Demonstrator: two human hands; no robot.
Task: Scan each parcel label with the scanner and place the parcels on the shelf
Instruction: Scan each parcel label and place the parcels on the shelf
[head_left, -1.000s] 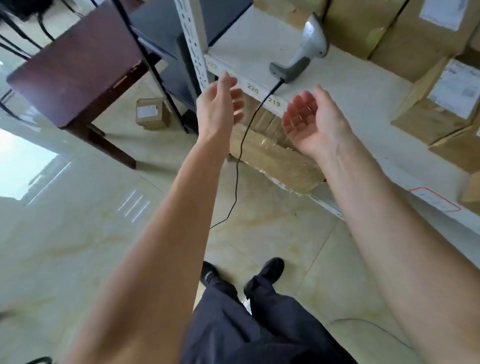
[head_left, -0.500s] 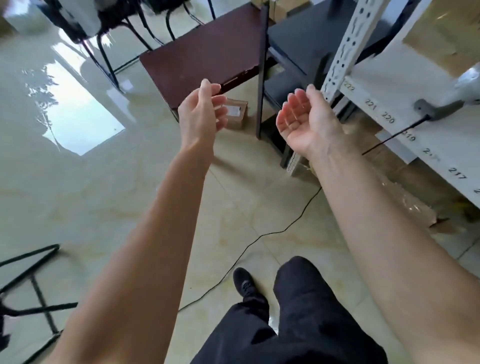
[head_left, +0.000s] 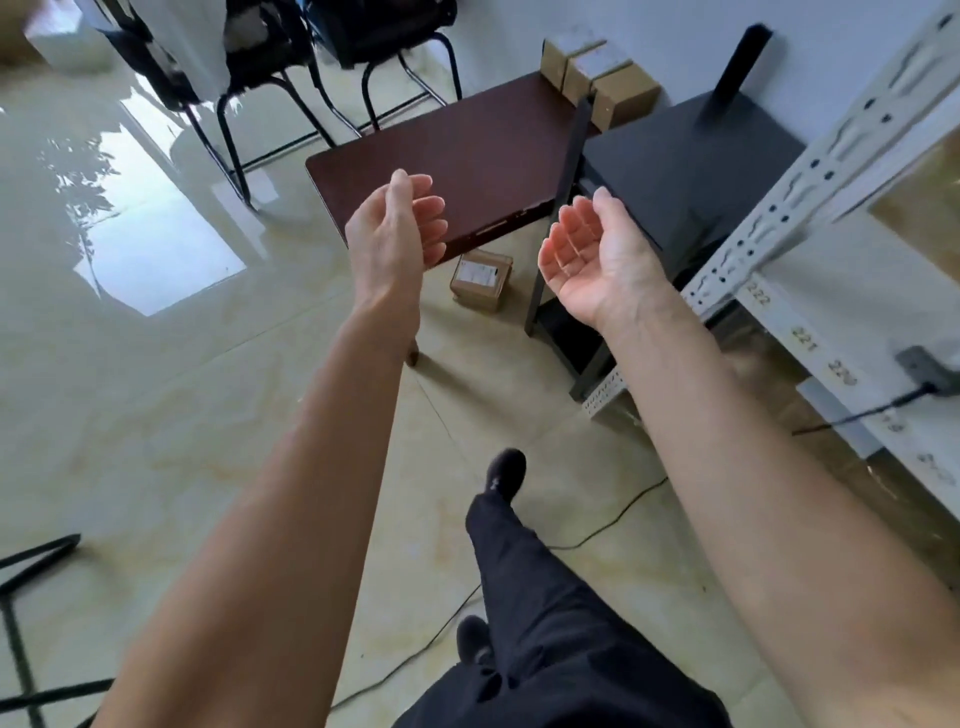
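My left hand (head_left: 396, 228) and my right hand (head_left: 597, 254) are raised in front of me, palms facing each other, fingers apart, both empty. Between and beyond them a small brown parcel (head_left: 480, 279) with a white label lies on the floor under the edge of a dark red table (head_left: 467, 156). Several more cardboard parcels (head_left: 597, 78) sit at the table's far end. The grey scanner's handle (head_left: 924, 366) pokes in at the right edge on the white shelf (head_left: 831, 291), its black cable hanging to the floor.
A black stand (head_left: 691, 156) is wedged between the table and the shelf's perforated white post (head_left: 810, 182). Black chairs (head_left: 270, 67) stand at the back. The scanner cable (head_left: 597, 530) trails across the glossy tiled floor near my feet. Black metal legs (head_left: 31, 623) sit lower left.
My view has swung left, away from the shelf towards the table. The scanner has slid to the right edge, the floor parcel now lies between my empty hands, and I have stepped forward.
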